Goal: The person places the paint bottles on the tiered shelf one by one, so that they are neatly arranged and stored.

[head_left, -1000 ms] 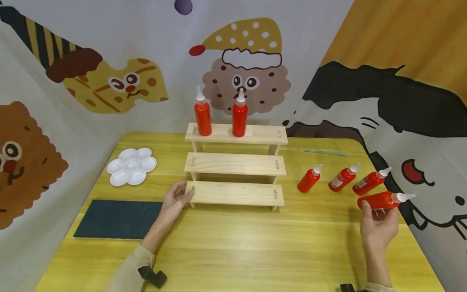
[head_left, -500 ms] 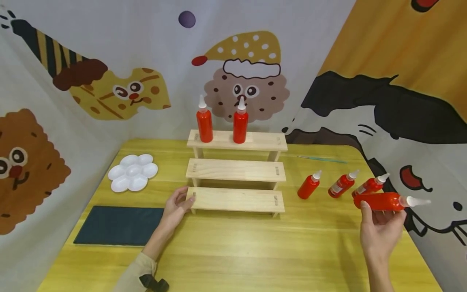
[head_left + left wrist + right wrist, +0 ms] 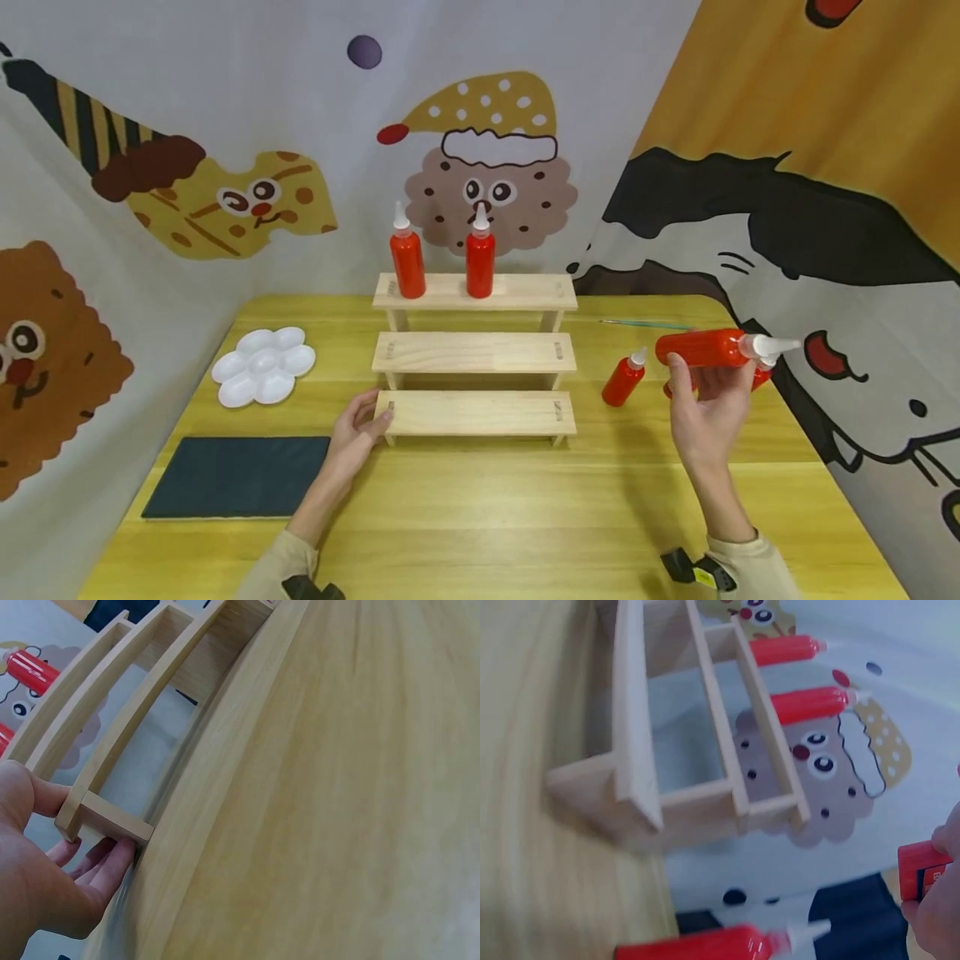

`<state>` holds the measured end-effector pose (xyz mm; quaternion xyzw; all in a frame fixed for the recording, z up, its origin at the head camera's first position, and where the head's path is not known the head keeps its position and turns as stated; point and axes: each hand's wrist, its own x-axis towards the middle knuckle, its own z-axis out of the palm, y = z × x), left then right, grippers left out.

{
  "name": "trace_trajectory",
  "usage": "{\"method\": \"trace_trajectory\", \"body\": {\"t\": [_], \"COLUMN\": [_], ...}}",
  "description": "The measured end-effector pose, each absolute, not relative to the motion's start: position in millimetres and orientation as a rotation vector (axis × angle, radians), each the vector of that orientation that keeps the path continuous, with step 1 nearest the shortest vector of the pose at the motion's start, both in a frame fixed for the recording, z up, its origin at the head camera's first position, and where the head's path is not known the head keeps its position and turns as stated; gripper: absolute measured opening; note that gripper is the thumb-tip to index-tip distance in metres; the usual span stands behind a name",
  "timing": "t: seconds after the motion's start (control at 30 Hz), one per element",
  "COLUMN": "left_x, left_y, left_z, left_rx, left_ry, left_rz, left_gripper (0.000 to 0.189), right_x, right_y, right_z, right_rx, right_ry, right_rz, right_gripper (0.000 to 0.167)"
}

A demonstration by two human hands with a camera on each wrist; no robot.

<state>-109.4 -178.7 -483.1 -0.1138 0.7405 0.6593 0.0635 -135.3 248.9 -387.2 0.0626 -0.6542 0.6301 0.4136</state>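
Red bottle [image 3: 699,347], nearly level, was gripped in the right hand [image 3: 708,414], right of the stepped rack [image 3: 474,413], whose left end the left hand [image 3: 352,437] held. Carrying seemed the current step; placement likely required turning it upright.

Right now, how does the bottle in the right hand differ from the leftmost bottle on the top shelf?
Pose: the held bottle lies nearly horizontal, tip pointing right; the shelf bottle stands upright, tip up.
Support: the held bottle is gripped by the right hand; the shelf bottle rests on the top shelf, with no hand on it.
Shared: both are red with white, tapered tips.
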Motion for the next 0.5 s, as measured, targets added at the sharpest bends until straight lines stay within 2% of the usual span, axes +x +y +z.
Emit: {"method": "trace_trajectory", "body": {"t": [0.5], "left_x": [-109], "left_y": [-174], "left_z": [-486], "left_rx": [-0.354], "left_ry": [2.227], "left_rz": [2.023], "left_gripper": [0.058], "right_x": [-186], "right_y": [187], "right_z": [-362], "right_rx": [0.262], "right_ry": [-1.794], "right_rz": [1.68], "right_gripper": [0.047]}}
